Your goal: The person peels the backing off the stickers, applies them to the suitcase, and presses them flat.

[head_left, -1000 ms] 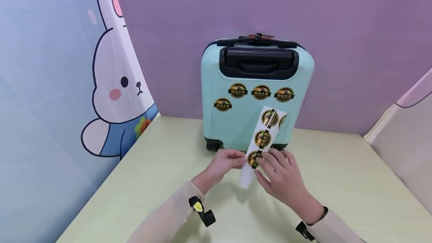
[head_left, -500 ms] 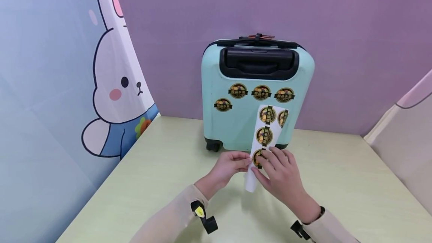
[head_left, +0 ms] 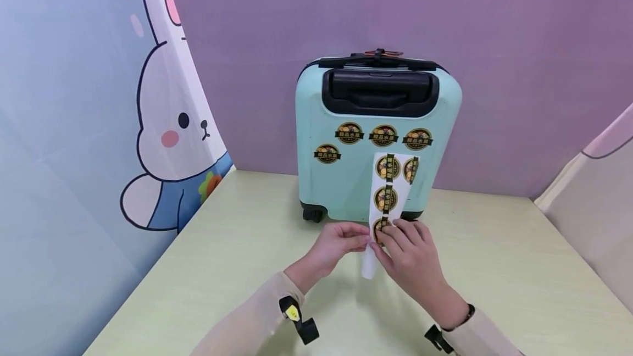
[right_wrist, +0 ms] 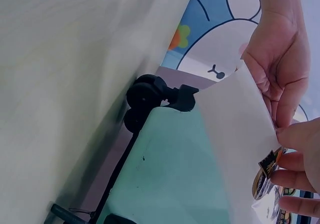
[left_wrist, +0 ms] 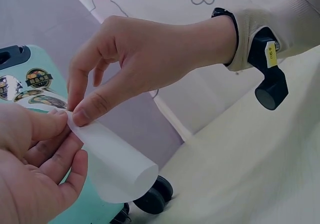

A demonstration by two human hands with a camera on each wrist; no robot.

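A white sheet of round black-and-gold fruit stickers (head_left: 388, 199) is held upright, partly curled, in front of a mint-green suitcase (head_left: 341, 188). My left hand (head_left: 333, 249) pinches the sheet's left edge between thumb and fingers. From the other side, my right hand (head_left: 412, 257) also grips it, thumb and index finger close to the left fingertips and the other fingers over the lowest sticker. The left wrist view shows both thumbs at the edge and the plain backing (left_wrist: 117, 159) curling below. Several matching stickers (head_left: 383, 135) are stuck on the suitcase shell.
The suitcase stands upright on a pale table (head_left: 262, 218) against a purple backdrop (head_left: 247, 70). Its black handle recess (head_left: 379, 92) and a wheel (head_left: 313, 213) show. A rabbit-printed cloth (head_left: 168, 109) hangs at left.
The sheet has swung more upright, then shifted slightly left. My left hand has moved a little right, so both hands' fingertips are closer together. The suitcase stays put.
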